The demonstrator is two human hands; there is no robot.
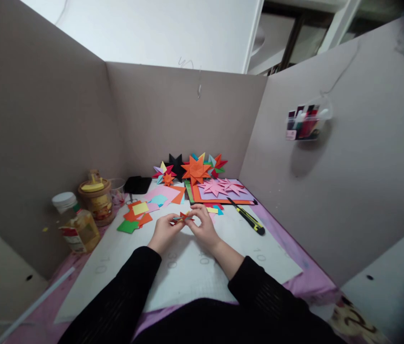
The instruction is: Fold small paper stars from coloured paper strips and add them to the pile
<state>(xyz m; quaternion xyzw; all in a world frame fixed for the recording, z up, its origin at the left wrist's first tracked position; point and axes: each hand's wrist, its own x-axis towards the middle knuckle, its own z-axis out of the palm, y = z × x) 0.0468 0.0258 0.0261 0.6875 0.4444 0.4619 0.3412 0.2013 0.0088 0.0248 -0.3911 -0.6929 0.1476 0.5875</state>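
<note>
Paper piece (182, 218), small and many-coloured, held above the middle of the white board (187, 286), between left hand (165, 230) and right hand (205, 227). Pinched by the fingertips of both hands, one from each side, with red and yellow points sticking out. Probably well into folding or joining, judging by those points; impossible to tell whether complete.

Finished, by the look of them: a large orange star (196, 171), a black star (175, 167) and several multicoloured stars (217, 166) at the far wall; nearer, two pink stars (214, 188) on a stack of coloured sheets (248, 196). Apparently left unfolded: loose paper squares (144, 219) on the left, plus a few scraps (212, 210) just beyond the right hand. On the right, a cutter (247, 217), untouched.

Containers along the left edge: a white-capped bottle (86, 230), partly filled with amber liquid; just beyond, a jar (101, 204) with a yellow top, contents not clear; beside that, a clear cup (118, 186), contents too small to tell. On the right wall, a clear plastic holder (325, 108) with dark and red items inside, too blurred to name.
</note>
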